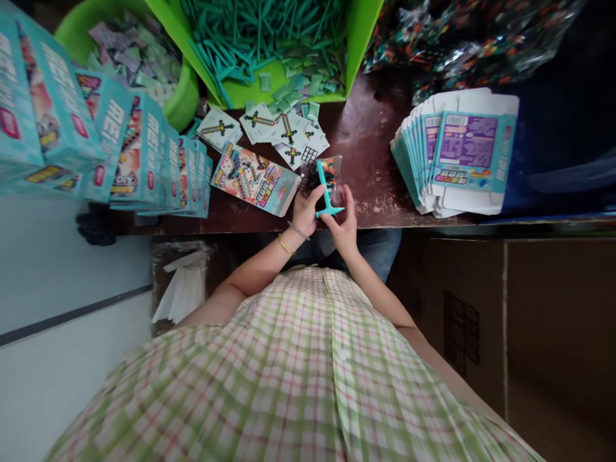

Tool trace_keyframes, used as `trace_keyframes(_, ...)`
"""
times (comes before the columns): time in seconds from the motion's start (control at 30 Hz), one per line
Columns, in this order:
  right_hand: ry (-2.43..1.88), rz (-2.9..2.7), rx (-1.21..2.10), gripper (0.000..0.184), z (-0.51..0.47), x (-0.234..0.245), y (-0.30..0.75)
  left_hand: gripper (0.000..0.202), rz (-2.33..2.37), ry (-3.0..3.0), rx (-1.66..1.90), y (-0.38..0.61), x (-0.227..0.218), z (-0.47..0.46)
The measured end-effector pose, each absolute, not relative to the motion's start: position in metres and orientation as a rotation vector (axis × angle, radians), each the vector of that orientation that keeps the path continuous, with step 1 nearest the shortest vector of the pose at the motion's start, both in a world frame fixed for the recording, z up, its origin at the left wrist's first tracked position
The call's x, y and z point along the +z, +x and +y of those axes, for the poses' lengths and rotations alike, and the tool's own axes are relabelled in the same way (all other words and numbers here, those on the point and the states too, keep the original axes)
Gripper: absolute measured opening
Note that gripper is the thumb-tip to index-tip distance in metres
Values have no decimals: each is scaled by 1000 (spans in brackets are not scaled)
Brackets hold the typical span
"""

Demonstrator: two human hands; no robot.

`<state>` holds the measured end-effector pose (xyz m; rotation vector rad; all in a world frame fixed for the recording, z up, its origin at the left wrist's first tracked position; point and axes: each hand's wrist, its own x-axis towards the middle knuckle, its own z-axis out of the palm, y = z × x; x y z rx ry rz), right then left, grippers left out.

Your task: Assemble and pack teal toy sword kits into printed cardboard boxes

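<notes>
Stretching across in front of the person, a reddish-brown table [368, 173] bore a large green bin [364, 38], heaped with teal plastic tools [260, 35]. To the left of the bin, reaching closer to the person, ran a row of printed teal boxes [122, 151]. A big clear bag [471, 45] of black, orange and teal pieces sat to the right of the bin, and a round green basin [188, 96] of small packets stood just left of it. Nearer the person, right of the bin, lay a fanned stack of flat cartons [464, 147]. A spread of picture cards [289, 131] lay just before the bin, with a single printed box [255, 179] on their near side.

Also before the bin, right of its middle, were both hands. The left hand [307, 208] pinched a teal pickaxe [326, 197], thumb against the shaft, its other fingers mostly hidden. The right hand [345, 224] had its thumb at the pickaxe's head and its fingers extended; whether they pressed anything could not be told. A small clear packet [332, 168] of black and orange pieces lay behind the pickaxe. Tiny green sachets [301, 83] were strewn at the bin's near edge.
</notes>
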<state>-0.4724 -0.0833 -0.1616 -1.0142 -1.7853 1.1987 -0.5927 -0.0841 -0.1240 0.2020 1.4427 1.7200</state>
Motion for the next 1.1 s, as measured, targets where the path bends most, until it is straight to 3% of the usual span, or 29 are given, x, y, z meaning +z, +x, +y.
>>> trace_keyframes(0.2, -1011, -1391, 1592, 60, -73, -185, -474, 40, 1482, 583, 1774, -580, -127, -75)
trace_keyframes(0.43, -1117, -1278, 1657, 46, -35, -190, -436, 78, 1798, 1334, 1160, -650, -117, -144)
trace_keyframes(0.57, -1187, -1379, 1610, 36, -31, -188, -406, 61, 2055, 1588, 787, -710, -121, -178)
trace_keyframes(0.73, -1110, -1346, 1697, 43, -31, -164, -383, 43, 2158, 1481, 1138, -732, -111, -165)
trace_keyframes(0.9, -863, -1406, 1802, 59, -26, -119, -425, 64, 2178, 1255, 1624, -730, -80, -145)
trace_keyframes(1.1, -636, -1499, 2003, 64, -32, -113, -519, 75, 2189, 1011, 1760, -719, -74, -149)
